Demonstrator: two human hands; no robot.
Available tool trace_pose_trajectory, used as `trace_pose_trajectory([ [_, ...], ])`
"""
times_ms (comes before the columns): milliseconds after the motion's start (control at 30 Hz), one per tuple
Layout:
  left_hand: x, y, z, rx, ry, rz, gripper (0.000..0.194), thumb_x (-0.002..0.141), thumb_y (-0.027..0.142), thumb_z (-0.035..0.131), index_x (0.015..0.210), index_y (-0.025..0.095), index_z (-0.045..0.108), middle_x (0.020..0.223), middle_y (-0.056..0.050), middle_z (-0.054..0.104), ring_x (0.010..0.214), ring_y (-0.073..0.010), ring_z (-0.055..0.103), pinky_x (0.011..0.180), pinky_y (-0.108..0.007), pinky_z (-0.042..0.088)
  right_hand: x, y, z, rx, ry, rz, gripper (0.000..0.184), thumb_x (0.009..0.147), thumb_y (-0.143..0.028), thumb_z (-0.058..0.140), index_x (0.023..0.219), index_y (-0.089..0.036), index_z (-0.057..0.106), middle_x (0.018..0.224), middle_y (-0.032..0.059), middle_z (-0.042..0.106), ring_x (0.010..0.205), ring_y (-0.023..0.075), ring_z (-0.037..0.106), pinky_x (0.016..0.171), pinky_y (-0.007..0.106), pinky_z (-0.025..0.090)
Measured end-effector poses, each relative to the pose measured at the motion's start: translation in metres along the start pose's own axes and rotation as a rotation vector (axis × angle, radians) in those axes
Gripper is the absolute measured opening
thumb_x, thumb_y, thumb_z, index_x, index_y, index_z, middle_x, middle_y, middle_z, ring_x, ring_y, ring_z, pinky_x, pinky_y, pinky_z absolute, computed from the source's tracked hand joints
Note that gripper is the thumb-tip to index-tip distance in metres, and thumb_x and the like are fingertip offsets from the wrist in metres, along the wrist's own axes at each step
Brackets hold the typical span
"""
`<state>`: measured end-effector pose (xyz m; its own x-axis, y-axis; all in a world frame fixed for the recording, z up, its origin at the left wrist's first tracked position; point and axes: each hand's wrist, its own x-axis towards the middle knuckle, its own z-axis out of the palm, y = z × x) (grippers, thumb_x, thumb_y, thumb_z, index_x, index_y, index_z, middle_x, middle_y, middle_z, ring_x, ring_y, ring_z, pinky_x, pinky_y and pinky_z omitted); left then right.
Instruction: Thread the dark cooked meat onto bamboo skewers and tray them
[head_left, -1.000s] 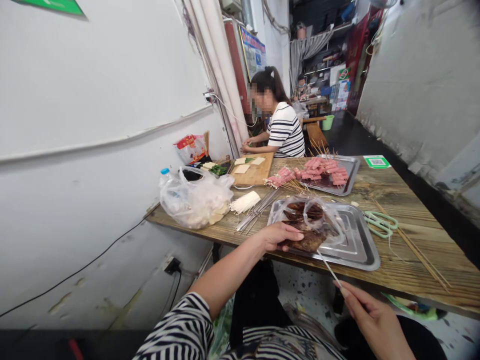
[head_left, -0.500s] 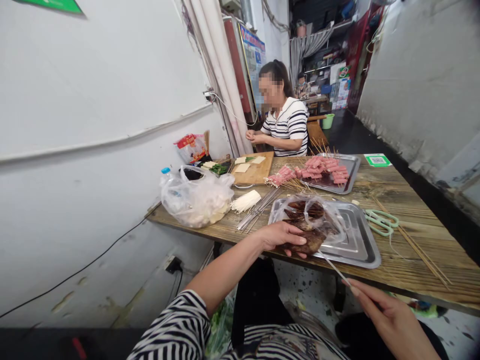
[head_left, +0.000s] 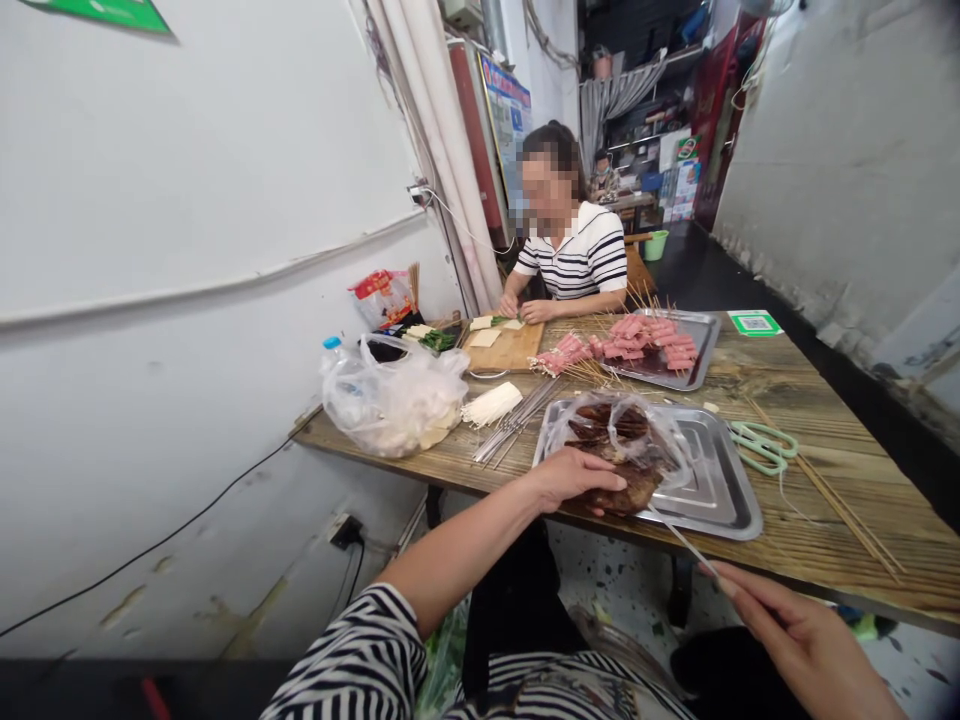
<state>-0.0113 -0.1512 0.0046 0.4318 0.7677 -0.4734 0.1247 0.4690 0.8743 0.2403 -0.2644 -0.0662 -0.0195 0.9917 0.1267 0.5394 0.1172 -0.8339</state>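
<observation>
My left hand [head_left: 574, 478] is closed on a flat, dark brown piece of food [head_left: 628, 486] at the near edge of a metal tray [head_left: 716, 470]. Its thumb lies on top and its other fingers are mostly underneath. Between the thumb and fingers of my right hand [head_left: 780, 615] is a thin metal skewer [head_left: 682, 540]. The skewer slants up to the left, and its far tip meets the piece's right edge; I cannot tell how deep it is in. More dark brown pieces [head_left: 604, 422] lie in a clear plastic bag [head_left: 671, 455] on the tray.
Several metal skewers [head_left: 517, 420] lie left of the tray, by white enoki mushrooms [head_left: 491, 403] and a plastic bag [head_left: 390, 400]. Green scissors [head_left: 765, 445] and bamboo sticks [head_left: 847, 510] lie right. Beyond are pink skewered rolls [head_left: 645, 338], a cutting board [head_left: 517, 350] and a co-worker [head_left: 574, 260].
My left hand and the brown piece have shifted slightly right, and my right hand with the skewer slightly right and down. The co-worker has lowered both hands to the cutting board.
</observation>
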Motion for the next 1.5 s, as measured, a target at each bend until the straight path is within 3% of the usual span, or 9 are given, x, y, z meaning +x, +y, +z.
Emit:
trace_pose_trajectory([
  [133, 0.004, -0.004, 0.006, 0.034, 0.174, 0.035, 0.021, 0.054, 0.022, 0.080, 0.071, 0.012, 0.073, 0.060, 0.002, 0.064, 0.055, -0.0084, 0.053, 0.054, -0.022, 0.043, 0.000, 0.001, -0.002, -0.009, -0.025, 0.007, 0.037, 0.075, -0.049, 0.059, 0.096, -0.026, 0.079, 0.101, 0.0027, 0.075, 0.095, 0.0266, 0.071, 0.090, 0.037, 0.053],
  [367, 0.008, -0.011, 0.002, 0.036, 0.237, 0.052, 0.016, 0.058, 0.018, 0.077, 0.072, 0.013, 0.074, 0.058, 0.002, 0.064, 0.055, -0.0090, 0.053, 0.057, -0.022, 0.043, -0.003, 0.014, -0.011, -0.027, -0.056, 0.025, 0.037, 0.075, -0.051, 0.059, 0.095, -0.028, 0.079, 0.100, 0.0008, 0.076, 0.094, 0.0261, 0.071, 0.090, 0.036, 0.052],
  [633, 0.001, -0.013, -0.010, -0.064, -0.026, 0.052, 0.044, 0.047, 0.040, 0.087, 0.077, 0.011, 0.072, 0.064, 0.000, 0.066, 0.053, -0.0067, 0.054, 0.052, -0.020, 0.035, -0.004, 0.037, -0.018, -0.026, -0.028, 0.095, 0.041, 0.073, -0.056, 0.059, 0.099, -0.030, 0.078, 0.106, -0.0011, 0.074, 0.102, 0.0273, 0.068, 0.097, 0.038, 0.047],
  [800, 0.002, -0.014, -0.015, -0.160, -0.112, 0.072, 0.054, 0.043, 0.043, 0.089, 0.081, 0.009, 0.071, 0.069, -0.004, 0.069, 0.062, -0.0113, 0.063, 0.064, -0.024, 0.044, -0.007, 0.046, -0.025, -0.037, -0.062, 0.122, 0.041, 0.071, -0.058, 0.061, 0.099, -0.032, 0.078, 0.103, -0.0018, 0.075, 0.099, 0.0262, 0.070, 0.097, 0.037, 0.048],
  [1000, 0.002, -0.012, -0.017, -0.220, -0.234, 0.072, 0.056, 0.049, 0.042, 0.089, 0.090, 0.008, 0.071, 0.076, -0.009, 0.072, 0.070, -0.0183, 0.069, 0.077, -0.032, 0.051, -0.011, 0.038, -0.024, -0.033, -0.041, 0.141, 0.042, 0.070, -0.059, 0.060, 0.097, -0.032, 0.078, 0.102, -0.0016, 0.076, 0.097, 0.0264, 0.070, 0.097, 0.038, 0.047],
  [1300, 0.002, -0.010, -0.018, -0.143, -0.302, 0.084, 0.056, 0.059, 0.046, 0.083, 0.102, 0.011, 0.070, 0.089, -0.012, 0.074, 0.073, -0.0185, 0.070, 0.064, -0.025, 0.051, -0.011, 0.029, -0.022, -0.043, -0.043, 0.066, 0.039, 0.075, -0.055, 0.059, 0.099, -0.031, 0.078, 0.103, -0.0013, 0.075, 0.097, 0.0257, 0.071, 0.095, 0.039, 0.049],
  [1500, -0.001, -0.010, -0.011, -0.072, -0.269, 0.090, 0.054, 0.060, 0.047, 0.082, 0.097, 0.010, 0.072, 0.079, -0.009, 0.073, 0.069, -0.0152, 0.068, 0.062, -0.023, 0.047, -0.012, 0.029, -0.019, -0.054, -0.017, -0.004, 0.036, 0.074, -0.051, 0.060, 0.096, -0.030, 0.079, 0.100, 0.0006, 0.076, 0.091, 0.0255, 0.072, 0.089, 0.037, 0.053],
])
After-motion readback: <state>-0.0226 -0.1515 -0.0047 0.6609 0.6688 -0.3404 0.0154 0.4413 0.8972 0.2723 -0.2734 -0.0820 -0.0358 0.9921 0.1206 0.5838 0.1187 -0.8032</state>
